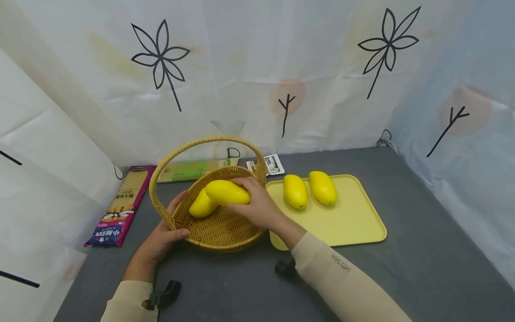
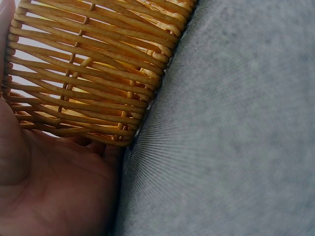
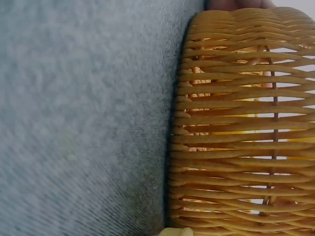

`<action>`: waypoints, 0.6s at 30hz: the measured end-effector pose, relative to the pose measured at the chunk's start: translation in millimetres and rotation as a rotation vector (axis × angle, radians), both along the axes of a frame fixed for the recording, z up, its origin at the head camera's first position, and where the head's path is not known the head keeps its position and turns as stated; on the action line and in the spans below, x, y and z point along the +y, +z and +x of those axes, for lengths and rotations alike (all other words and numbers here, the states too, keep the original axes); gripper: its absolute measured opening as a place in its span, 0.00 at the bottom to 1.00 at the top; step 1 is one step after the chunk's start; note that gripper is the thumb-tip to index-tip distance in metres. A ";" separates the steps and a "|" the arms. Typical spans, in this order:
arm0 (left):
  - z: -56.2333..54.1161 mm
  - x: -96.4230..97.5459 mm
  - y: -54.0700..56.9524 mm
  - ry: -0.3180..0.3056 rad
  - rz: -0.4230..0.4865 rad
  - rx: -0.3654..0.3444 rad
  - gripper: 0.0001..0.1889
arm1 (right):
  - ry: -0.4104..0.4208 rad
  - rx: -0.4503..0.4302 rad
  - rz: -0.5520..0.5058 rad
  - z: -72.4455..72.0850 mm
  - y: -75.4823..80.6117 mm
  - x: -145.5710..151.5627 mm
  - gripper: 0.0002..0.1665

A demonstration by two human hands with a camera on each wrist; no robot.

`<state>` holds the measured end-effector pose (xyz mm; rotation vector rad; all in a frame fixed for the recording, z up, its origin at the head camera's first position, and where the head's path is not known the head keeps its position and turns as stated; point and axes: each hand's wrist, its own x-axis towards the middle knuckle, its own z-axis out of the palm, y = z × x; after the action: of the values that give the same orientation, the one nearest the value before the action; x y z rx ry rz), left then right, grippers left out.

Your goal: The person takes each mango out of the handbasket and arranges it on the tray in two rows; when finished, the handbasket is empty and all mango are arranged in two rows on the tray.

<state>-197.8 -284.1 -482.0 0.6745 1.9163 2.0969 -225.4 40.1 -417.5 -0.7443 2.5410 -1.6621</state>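
A wicker basket with a tall arched handle stands on the grey table. My left hand grips its left side, thumb over the rim and fingers around the outside; the left wrist view shows the palm against the woven wall. Over the basket my right hand holds a yellow mango by its right end, thumb below and fingers above. Another mango lies inside, partly covered by the held one. In the right wrist view the basket's weave hides the right hand.
A yellow tray right of the basket bears two mangoes, one beside the other. At the left lies a pasta packet. Behind the basket are a green packet and a small white sachet, near the curtain.
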 end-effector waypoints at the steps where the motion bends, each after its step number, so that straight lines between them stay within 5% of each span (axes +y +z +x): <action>1: 0.2 0.1 -0.2 0.002 -0.005 -0.001 0.53 | 0.008 -0.018 -0.036 0.7 0.1 1.3 0.38; 6: 0.9 0.6 -1.1 0.016 -0.022 -0.006 0.53 | 0.083 -0.072 -0.191 5.1 4.1 6.4 0.39; 18: 0.5 -0.5 -1.7 -0.004 0.017 -0.003 0.55 | 0.172 -0.119 -0.226 28.6 12.2 28.0 0.40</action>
<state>-197.3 -284.6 -483.7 0.6778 1.8969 2.1126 -196.8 68.1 -405.2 -0.8227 2.1681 -1.8921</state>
